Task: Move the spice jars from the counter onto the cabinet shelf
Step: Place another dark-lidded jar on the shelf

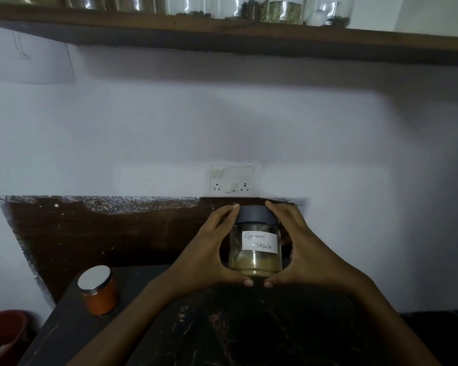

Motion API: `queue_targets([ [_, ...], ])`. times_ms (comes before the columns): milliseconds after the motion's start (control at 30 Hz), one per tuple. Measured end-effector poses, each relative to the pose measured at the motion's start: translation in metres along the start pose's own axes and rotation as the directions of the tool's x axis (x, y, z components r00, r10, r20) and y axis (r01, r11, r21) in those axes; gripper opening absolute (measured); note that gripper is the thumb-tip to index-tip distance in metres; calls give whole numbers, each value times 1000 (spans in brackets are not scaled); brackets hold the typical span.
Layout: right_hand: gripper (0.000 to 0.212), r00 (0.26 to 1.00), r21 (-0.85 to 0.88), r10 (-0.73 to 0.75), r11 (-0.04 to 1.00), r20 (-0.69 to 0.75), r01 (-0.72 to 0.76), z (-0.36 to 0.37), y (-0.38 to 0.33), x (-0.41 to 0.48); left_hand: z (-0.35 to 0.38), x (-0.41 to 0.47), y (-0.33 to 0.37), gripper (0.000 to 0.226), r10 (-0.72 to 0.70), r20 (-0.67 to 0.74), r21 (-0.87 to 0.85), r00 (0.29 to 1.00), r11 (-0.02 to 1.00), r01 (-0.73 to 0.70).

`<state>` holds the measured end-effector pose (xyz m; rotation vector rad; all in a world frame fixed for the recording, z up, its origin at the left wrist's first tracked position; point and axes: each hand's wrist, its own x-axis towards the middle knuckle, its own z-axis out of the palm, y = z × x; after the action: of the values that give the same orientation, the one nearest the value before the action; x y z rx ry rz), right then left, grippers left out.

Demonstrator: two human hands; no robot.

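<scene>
Head view shows the left hand and the right hand cupped around one glass jar, each wrapped on its own side, fingertips up by the dark lid and the two thumbs nearly meeting under the base. Between the palms a white paper label faces the camera with handwriting that reads "Garam Masala"; a shallow layer of tan powder lies at the bottom of the jar. Whether the jar is raised off the dark scratched counter or resting on it cannot be told. Well to the left of the left hand, a smaller jar of orange-red spice with a silver lid stands on the counter near its edge. Just behind the hands, a white switch and socket plate sits on the wall. Far above them runs the wooden shelf, carrying a row of clear glass jars.
</scene>
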<state>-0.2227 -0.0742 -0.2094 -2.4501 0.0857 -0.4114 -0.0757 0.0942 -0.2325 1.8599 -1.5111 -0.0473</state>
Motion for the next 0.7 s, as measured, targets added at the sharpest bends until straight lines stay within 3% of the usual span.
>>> queue_targets([
  [300, 123, 972, -245, -141, 965, -188, 92, -75, -27, 19, -45, 66, 44, 123, 256, -143, 163, 956, 959, -232],
  [500, 137, 922, -465, -268, 878, -280, 114, -151, -50, 38, -75, 130, 89, 119, 490, -267, 423, 830, 833, -356],
  [700, 137, 863, -580, -349, 810, -366, 81, -223, -60, 48, -95, 191, 139, 116, 668, -252, 652, 700, 652, -387],
])
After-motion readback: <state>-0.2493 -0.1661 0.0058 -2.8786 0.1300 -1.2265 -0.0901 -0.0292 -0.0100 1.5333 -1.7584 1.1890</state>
